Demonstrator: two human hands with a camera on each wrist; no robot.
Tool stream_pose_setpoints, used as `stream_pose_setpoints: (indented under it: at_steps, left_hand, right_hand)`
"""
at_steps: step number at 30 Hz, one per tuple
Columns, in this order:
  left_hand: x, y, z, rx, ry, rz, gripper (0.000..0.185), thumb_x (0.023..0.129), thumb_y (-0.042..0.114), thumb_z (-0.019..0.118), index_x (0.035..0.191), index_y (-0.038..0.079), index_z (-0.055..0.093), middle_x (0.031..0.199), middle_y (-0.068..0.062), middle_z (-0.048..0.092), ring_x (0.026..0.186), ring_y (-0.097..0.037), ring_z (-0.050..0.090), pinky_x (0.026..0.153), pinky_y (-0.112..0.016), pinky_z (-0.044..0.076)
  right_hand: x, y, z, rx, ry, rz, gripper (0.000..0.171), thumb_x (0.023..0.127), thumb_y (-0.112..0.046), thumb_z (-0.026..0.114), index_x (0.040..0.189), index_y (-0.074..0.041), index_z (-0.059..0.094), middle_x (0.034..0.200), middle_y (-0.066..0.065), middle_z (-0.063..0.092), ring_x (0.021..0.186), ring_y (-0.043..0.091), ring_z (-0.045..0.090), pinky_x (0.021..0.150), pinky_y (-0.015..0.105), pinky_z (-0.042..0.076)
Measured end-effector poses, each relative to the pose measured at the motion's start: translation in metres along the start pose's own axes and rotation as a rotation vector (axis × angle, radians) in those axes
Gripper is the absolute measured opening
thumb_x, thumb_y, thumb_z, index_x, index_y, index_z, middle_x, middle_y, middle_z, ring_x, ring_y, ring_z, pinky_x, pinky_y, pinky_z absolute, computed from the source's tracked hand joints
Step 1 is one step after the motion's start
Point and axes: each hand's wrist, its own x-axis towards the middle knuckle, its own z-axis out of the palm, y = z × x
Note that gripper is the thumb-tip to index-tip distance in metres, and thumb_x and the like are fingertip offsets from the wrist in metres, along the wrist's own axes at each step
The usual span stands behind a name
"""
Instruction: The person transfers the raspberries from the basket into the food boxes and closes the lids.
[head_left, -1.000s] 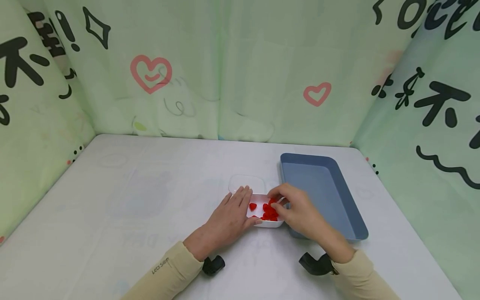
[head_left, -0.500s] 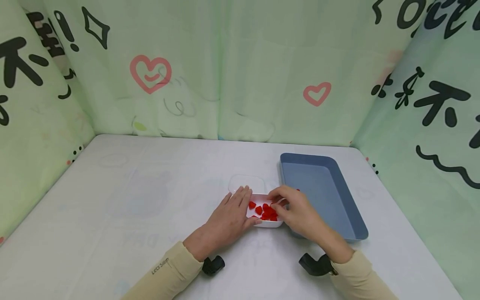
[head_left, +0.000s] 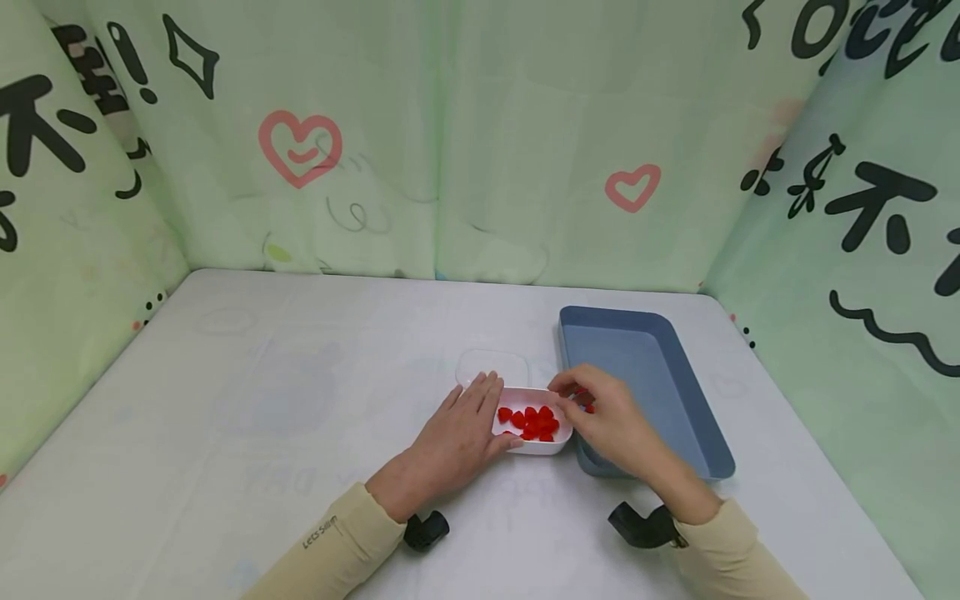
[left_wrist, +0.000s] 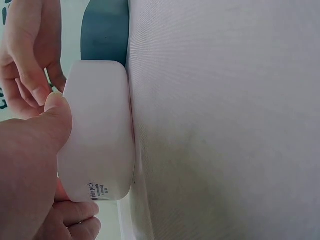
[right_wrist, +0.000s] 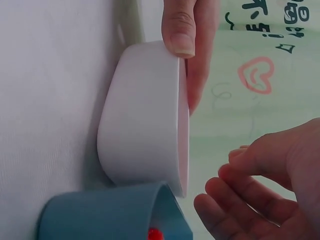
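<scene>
A small white box holds several red pieces near the table's middle. My left hand grips the box from its left, with the thumb on the near wall and the fingers along the far side. My right hand hovers over the near left corner of the blue tray, just right of the box. Its fingers are loosely curled, and I see nothing in them. One red piece lies inside the tray under that hand.
A clear lid lies flat on the table just behind the box. The white box touches the tray's left wall. Green printed curtains close off the back and both sides of the white table.
My right hand has moved from over the red pieces in the box rightward to over the tray. The left hand and the box have stayed put.
</scene>
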Motion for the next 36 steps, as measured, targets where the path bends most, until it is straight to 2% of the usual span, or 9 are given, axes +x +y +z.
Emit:
stream_pose_setpoints:
  at_steps: [5, 12, 15, 17, 24, 27, 36]
  left_hand:
    - [0.0, 0.0, -0.001, 0.002, -0.007, -0.005, 0.08, 0.097, 0.055, 0.051, 0.156, 0.005, 0.028, 0.161, -0.011, 0.032, 0.151, -0.027, 0.028, 0.121, -0.046, 0.03]
    - [0.0, -0.001, 0.0, 0.008, 0.005, 0.003, 0.079, 0.098, 0.053, 0.052, 0.154, 0.003, 0.03, 0.16, -0.012, 0.034, 0.15, -0.028, 0.031, 0.12, -0.046, 0.031]
    - [0.001, -0.001, 0.001, -0.001, 0.005, 0.002, 0.078, 0.098, 0.053, 0.052, 0.154, 0.003, 0.029, 0.16, -0.013, 0.034, 0.15, -0.029, 0.03, 0.121, -0.046, 0.031]
    - [0.0, -0.002, 0.001, -0.004, -0.001, -0.001, 0.079, 0.098, 0.053, 0.051, 0.155, 0.003, 0.029, 0.16, -0.012, 0.033, 0.15, -0.028, 0.029, 0.121, -0.046, 0.03]
    - [0.0, -0.001, 0.001, -0.009, -0.013, -0.012, 0.08, 0.098, 0.054, 0.051, 0.156, 0.005, 0.027, 0.162, -0.011, 0.031, 0.151, -0.028, 0.028, 0.121, -0.046, 0.029]
    - [0.001, -0.001, 0.001, -0.017, -0.015, -0.014, 0.08, 0.098, 0.054, 0.051, 0.156, 0.005, 0.027, 0.162, -0.011, 0.031, 0.151, -0.028, 0.028, 0.121, -0.046, 0.029]
    - [0.001, 0.0, 0.001, -0.03, -0.026, -0.026, 0.08, 0.098, 0.055, 0.051, 0.156, 0.006, 0.027, 0.162, -0.01, 0.031, 0.152, -0.027, 0.026, 0.122, -0.047, 0.028]
  right_hand:
    - [-0.001, 0.005, -0.006, -0.008, 0.036, 0.01, 0.02, 0.085, 0.007, 0.069, 0.104, -0.001, 0.069, 0.099, 0.01, 0.069, 0.086, 0.02, 0.065, 0.077, 0.033, 0.059]
    - [-0.003, 0.013, -0.012, 0.0, 0.063, 0.049, 0.017, 0.087, 0.009, 0.066, 0.101, 0.0, 0.069, 0.098, 0.011, 0.069, 0.083, 0.019, 0.063, 0.072, 0.029, 0.059]
    - [-0.003, 0.017, -0.014, -0.025, 0.069, 0.059, 0.016, 0.087, 0.009, 0.065, 0.1, 0.001, 0.069, 0.098, 0.012, 0.069, 0.086, 0.021, 0.063, 0.075, 0.032, 0.059]
    - [-0.004, 0.021, -0.015, -0.047, 0.066, 0.069, 0.016, 0.086, 0.008, 0.066, 0.1, 0.001, 0.069, 0.098, 0.012, 0.069, 0.087, 0.021, 0.063, 0.075, 0.033, 0.059]
    - [-0.008, 0.029, -0.016, -0.067, 0.049, 0.116, 0.016, 0.087, 0.006, 0.066, 0.102, 0.001, 0.069, 0.098, 0.013, 0.069, 0.088, 0.022, 0.063, 0.073, 0.024, 0.056]
    - [-0.01, 0.03, -0.016, -0.071, 0.041, 0.122, 0.016, 0.086, 0.007, 0.067, 0.101, 0.0, 0.069, 0.097, 0.012, 0.069, 0.087, 0.021, 0.063, 0.073, 0.024, 0.056]
    - [-0.012, 0.033, -0.017, -0.106, -0.02, 0.19, 0.015, 0.086, 0.005, 0.066, 0.098, -0.003, 0.069, 0.097, 0.011, 0.069, 0.088, 0.022, 0.062, 0.076, 0.037, 0.059]
